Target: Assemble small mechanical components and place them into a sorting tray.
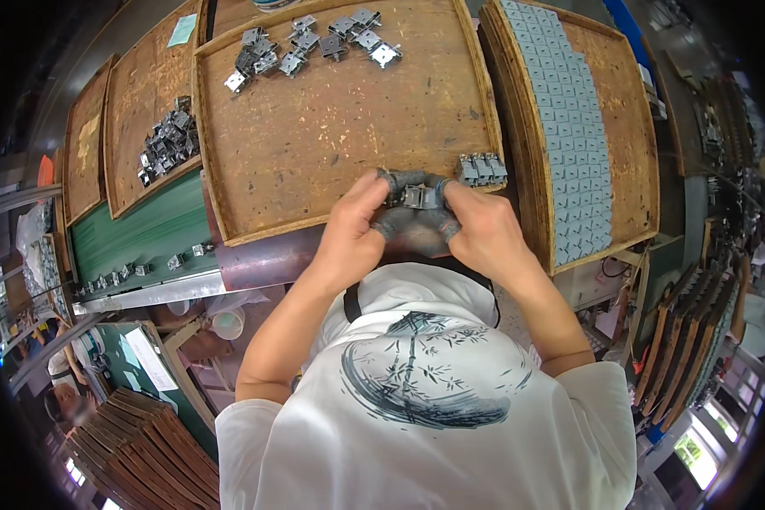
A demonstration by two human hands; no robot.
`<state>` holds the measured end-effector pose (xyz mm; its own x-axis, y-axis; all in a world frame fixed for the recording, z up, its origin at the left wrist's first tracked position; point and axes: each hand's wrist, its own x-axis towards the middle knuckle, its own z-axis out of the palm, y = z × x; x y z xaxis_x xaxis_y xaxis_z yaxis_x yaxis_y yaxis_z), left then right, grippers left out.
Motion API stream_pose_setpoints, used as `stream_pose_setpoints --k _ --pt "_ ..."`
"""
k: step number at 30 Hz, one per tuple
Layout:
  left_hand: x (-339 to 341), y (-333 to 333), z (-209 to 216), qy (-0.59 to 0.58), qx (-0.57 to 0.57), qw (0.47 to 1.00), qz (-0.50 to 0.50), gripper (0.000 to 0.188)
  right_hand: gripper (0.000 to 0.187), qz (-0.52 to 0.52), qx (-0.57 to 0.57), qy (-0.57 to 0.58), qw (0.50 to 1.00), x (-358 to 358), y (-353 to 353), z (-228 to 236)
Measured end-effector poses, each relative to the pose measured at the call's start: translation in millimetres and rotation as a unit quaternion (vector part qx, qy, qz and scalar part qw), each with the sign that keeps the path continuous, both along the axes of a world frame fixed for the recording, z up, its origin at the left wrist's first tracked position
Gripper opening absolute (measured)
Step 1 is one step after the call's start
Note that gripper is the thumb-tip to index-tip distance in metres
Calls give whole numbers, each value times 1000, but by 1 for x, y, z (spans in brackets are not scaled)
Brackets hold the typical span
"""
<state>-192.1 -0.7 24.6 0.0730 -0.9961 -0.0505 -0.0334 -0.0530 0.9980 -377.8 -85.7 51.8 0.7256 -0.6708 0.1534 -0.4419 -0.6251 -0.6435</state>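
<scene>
Close in front of my shirt, at the near edge of a wooden tray [331,127], both hands meet around a small metal housing [417,197]. My left hand [357,219] grips it from the left and my right hand [483,223] from the right. Dark, worn coverings wrap several fingertips on each hand. A short row of matching housings [482,169] stands in the tray's near right corner, just beyond my right hand. Farther off, at the tray's far side, loose metal housings [292,63] lie scattered in clusters.
On the right, a stacked tray [633,153] holds close rows of grey metal pieces [569,127]. To the left, another tray [132,110] carries a heap of housings [170,140]. Several pieces sit along a green conveyor belt [136,229]. Wooden boards [144,442] are stacked at lower left.
</scene>
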Motion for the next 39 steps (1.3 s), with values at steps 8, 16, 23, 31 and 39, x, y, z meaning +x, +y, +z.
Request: stream_pose_setpoints --k 8,16,23,31,39 --pt "-18 -1 9 -66 -29 996 45 60 20 -16 -92 21 995 5 3 -7" --pt "-21 -7 -16 -334 -150 924 114 62 19 -52 -76 17 996 14 6 1" --pt "-16 -3 0 -209 -231 946 87 67 38 -39 166 1 985 8 -3 12" --pt "-24 -1 7 -222 -251 941 52 68 39 8 199 -55 979 1 1 -1" --pt "-24 -37 -15 -225 -93 970 -4 59 30 -130 201 19 971 -48 -46 25"
